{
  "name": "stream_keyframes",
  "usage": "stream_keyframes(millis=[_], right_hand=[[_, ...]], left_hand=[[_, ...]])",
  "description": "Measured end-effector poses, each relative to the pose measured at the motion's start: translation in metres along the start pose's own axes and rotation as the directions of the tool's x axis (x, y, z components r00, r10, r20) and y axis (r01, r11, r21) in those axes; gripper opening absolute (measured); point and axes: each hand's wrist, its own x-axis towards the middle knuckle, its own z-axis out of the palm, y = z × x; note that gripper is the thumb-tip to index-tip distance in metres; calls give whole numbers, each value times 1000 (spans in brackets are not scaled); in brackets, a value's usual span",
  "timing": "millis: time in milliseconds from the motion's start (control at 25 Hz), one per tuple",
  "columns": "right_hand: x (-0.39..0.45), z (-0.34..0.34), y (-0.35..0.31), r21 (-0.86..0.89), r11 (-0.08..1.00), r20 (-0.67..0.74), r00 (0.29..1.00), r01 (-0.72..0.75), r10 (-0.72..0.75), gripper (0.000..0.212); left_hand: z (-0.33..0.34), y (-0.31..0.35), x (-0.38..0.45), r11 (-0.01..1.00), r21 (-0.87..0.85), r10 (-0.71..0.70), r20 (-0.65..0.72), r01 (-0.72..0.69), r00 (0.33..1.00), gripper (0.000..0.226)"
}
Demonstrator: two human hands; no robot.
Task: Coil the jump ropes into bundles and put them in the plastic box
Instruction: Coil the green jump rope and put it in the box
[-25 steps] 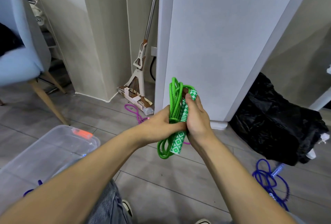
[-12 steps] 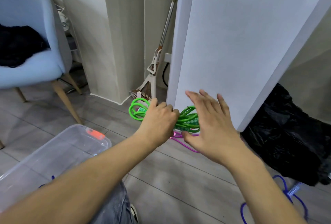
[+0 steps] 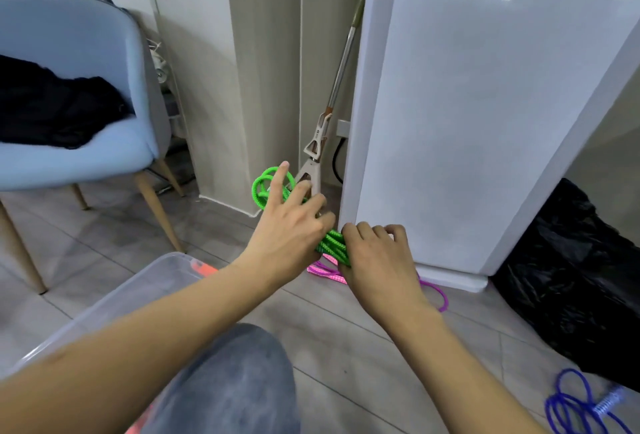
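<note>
Head view: green jump rope (image 3: 332, 243) bundle spans both hands; right hand (image 3: 377, 260) curls round one end, left hand (image 3: 291, 225) fingers spread over it.

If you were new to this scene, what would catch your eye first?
The bright green rope, bundled at centre between the left hand and right hand. Next, the pink rope on the floor beneath them, and the black bag at right.

Green rope (image 3: 333, 245), pink rope (image 3: 325, 272)
</note>
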Motion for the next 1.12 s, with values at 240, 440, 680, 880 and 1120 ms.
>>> stream_keyframes(millis=[240, 440, 680, 880, 1120], right_hand=[[49, -16, -35, 254, 966, 506, 857, -40, -98, 55], [95, 22, -101, 432, 902, 535, 807, -7, -250, 32], [101, 120, -183, 459, 888, 559, 771, 19, -305, 23], [102, 193, -208, 413, 899, 628, 760, -147, -164, 27], [105, 257, -247, 477, 861, 570, 808, -176, -150, 34]], left_hand=[[20, -36, -35, 1000, -20, 4, 3, -4, 1000, 30], [54, -84, -88, 990, -30, -137, -30, 136, 990, 22], [114, -133, -176, 946, -68, -302, 170, 317, 938, 55], [176, -150, -255, 815, -65, -540, 275, 576, 795, 53], [285, -100, -300, 888, -174, -228, 637, 425, 737, 50]])
